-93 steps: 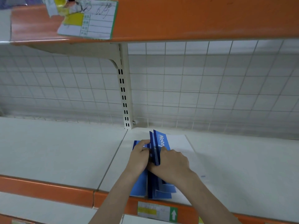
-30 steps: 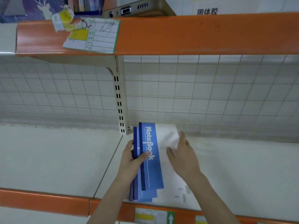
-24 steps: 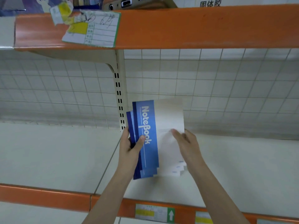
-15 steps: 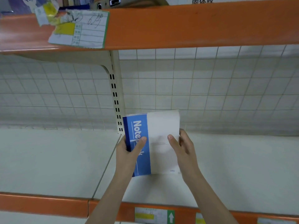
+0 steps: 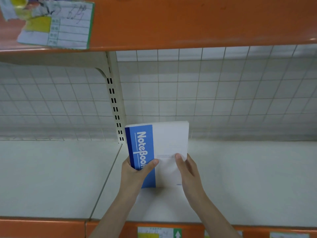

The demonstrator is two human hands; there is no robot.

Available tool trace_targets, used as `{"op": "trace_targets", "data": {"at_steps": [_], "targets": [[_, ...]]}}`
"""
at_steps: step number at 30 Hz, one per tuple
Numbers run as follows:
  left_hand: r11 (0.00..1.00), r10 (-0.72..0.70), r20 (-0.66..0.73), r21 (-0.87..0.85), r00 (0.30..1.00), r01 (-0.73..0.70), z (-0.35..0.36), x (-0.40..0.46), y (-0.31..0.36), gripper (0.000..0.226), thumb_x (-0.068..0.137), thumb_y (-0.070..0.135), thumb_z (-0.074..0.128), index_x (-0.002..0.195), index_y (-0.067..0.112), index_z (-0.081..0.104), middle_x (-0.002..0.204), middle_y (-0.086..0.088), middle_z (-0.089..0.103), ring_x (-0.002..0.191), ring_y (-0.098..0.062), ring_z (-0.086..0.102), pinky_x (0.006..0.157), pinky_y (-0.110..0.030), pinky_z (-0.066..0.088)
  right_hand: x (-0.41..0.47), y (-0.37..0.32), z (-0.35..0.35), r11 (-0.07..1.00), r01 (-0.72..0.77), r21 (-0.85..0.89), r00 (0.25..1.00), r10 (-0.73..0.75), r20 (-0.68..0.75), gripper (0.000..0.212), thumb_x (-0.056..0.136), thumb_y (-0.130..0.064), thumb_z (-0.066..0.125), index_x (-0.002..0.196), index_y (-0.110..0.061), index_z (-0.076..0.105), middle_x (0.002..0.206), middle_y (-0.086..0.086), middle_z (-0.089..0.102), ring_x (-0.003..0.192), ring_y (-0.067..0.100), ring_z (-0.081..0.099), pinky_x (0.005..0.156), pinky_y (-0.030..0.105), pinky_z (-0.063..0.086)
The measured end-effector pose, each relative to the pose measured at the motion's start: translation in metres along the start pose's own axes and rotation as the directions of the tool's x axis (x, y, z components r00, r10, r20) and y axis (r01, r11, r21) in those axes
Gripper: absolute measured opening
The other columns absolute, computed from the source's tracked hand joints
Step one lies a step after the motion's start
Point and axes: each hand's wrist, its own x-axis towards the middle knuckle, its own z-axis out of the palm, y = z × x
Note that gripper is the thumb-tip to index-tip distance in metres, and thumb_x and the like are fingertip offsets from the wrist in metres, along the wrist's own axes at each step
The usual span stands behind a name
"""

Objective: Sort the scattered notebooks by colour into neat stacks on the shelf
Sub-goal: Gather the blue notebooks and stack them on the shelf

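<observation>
Two hands hold one squared pile of notebooks [image 5: 164, 152] above the white shelf [image 5: 248, 177], near the slotted upright [image 5: 114, 100] at the back. The left hand [image 5: 135, 170] grips the pile's blue spine side, thumb curled over the cover across the end of the word "NoteBook", whose last letter it hides; its other fingers lie behind the pile, out of sight. The right hand [image 5: 187, 169] pinches the white side, thumb on the cover, remaining fingers hidden behind. The pile's lower edge appears to sit at or just over the shelf; contact cannot be confirmed. Several page edges show at the top, number unclear. Small print on the cover is unreadable. The orange upper shelf [image 5: 197, 23] carries a crumpled label [image 5: 56, 26], blurred and cut off at the frame's left. Labels [image 5: 159, 233] on the lower orange rail [image 5: 42, 227] are cut off at the bottom.
</observation>
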Motion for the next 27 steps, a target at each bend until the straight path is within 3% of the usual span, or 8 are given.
{"op": "trace_targets", "data": {"at_steps": [5, 9, 11, 15, 17, 21, 25, 27], "targets": [[1.000, -0.008, 0.007, 0.028, 1.000, 0.007, -0.001, 0.005, -0.006, 0.043, 0.071, 0.010, 0.080, 0.081, 0.049, 0.065, 0.082, 0.018, 0.071, 0.073, 0.002, 0.067, 0.058, -0.008, 0.049, 0.002, 0.000, -0.002, 0.994, 0.029, -0.107, 1.000, -0.028, 0.010, 0.027, 0.097, -0.024, 0.043, 0.112, -0.016, 0.064, 0.104, -0.009, 0.071, 0.098, 0.005, 0.065, 0.079, 0.012, 0.047], [0.992, -0.127, 0.082, 0.005, 0.989, 0.127, 0.005, 0.012, 0.002, 0.030, 0.069, 0.021, 0.081, 0.091, 0.031, 0.065, 0.087, 0.013, 0.074, 0.077, -0.002, 0.069, 0.057, -0.012, 0.051, 0.007, -0.013, -0.014, 0.950, 0.054, -0.307, 0.998, -0.060, -0.009, 0.021, 0.094, -0.036, 0.044, 0.093, -0.026, 0.062, 0.071, -0.015, 0.066, 0.062, -0.001, 0.056, 0.058, 0.009, 0.044], [0.976, -0.219, 0.186, 0.031, 0.958, 0.217, 0.011, 0.015, 0.010, 0.030, 0.071, 0.027, 0.080, 0.098, 0.027, 0.066, 0.090, 0.011, 0.074, 0.080, -0.005, 0.070, 0.058, -0.012, 0.051, 0.010, -0.020, -0.026, 0.938, 0.013, -0.347, 0.999, -0.027, -0.037, 0.022, 0.096, -0.031, 0.046, 0.086, -0.019, 0.061, 0.069, -0.008, 0.065, 0.060, 0.001, 0.054, 0.056, 0.012, 0.043], [0.962, -0.260, 0.288, 0.162, 0.922, 0.220, 0.038, 0.017, 0.018, 0.017, 0.088, 0.035, 0.063, 0.101, 0.024, 0.066, 0.088, 0.013, 0.073, 0.079, 0.000, 0.068, 0.057, -0.008, 0.047, 0.014, -0.027, -0.059, 0.932, -0.185, -0.311, 0.977, 0.139, -0.163, 0.040, 0.099, -0.029, 0.045, 0.092, 0.008, 0.057, 0.091, 0.026, 0.064, 0.073, 0.026, 0.060, 0.066, 0.028, 0.042], [0.946, -0.274, 0.283, 0.251, 0.919, 0.205, 0.058, 0.015, 0.018, 0.023, 0.095, 0.041, 0.049, 0.100, 0.022, 0.062, 0.092, 0.009, 0.071, 0.084, -0.005, 0.067, 0.066, -0.018, 0.052, 0.011, -0.029, -0.078, 0.918, -0.286, -0.274, 0.946, 0.225, -0.234, 0.042, 0.099, -0.031, 0.044, 0.098, 0.009, 0.058, 0.099, 0.027, 0.064, 0.083, 0.038, 0.063, 0.070, 0.031, 0.044], [0.912, -0.357, 0.355, 0.331, 0.864, 0.241, 0.109, 0.009, 0.017, 0.040, 0.101, 0.040, 0.033, 0.105, 0.009, 0.057, 0.106, -0.009, 0.066, 0.100, -0.026, 0.063, 0.094, -0.045, 0.049, 0.001, -0.043, -0.122, 0.867, -0.424, -0.261, 0.871, 0.311, -0.381, 0.038, 0.100, -0.031, 0.042, 0.094, 0.002, 0.061, 0.086, 0.013, 0.066, 0.072, 0.022, 0.060, 0.062, 0.027, 0.043], [0.905, -0.399, 0.468, 0.337, 0.789, 0.258, 0.173, -0.005, 0.018, 0.036, 0.102, 0.040, 0.031, 0.106, 0.016, 0.057, 0.108, -0.004, 0.066, 0.099, -0.022, 0.064, 0.095, -0.045, 0.049, -0.017, -0.065, -0.178, 0.826, -0.509, -0.243, 0.787, 0.333, -0.519, 0.035, 0.101, -0.032, 0.038, 0.083, -0.008, 0.057, 0.082, 0.007, 0.062, 0.071, 0.020, 0.057, 0.060, 0.027, 0.040], [0.904, -0.412, 0.525, 0.338, 0.745, 0.262, 0.206, -0.017, 0.018, 0.035, 0.102, 0.041, 0.032, 0.104, 0.017, 0.057, 0.105, -0.002, 0.067, 0.093, -0.019, 0.066, 0.084, -0.037, 0.053, -0.028, -0.077, -0.208, 0.811, -0.535, -0.236, 0.740, 0.316, -0.593, 0.036, 0.101, -0.031, 0.037, 0.085, -0.006, 0.056, 0.083, 0.008, 0.059, 0.068, 0.018, 0.054, 0.058, 0.027, 0.038]]}}
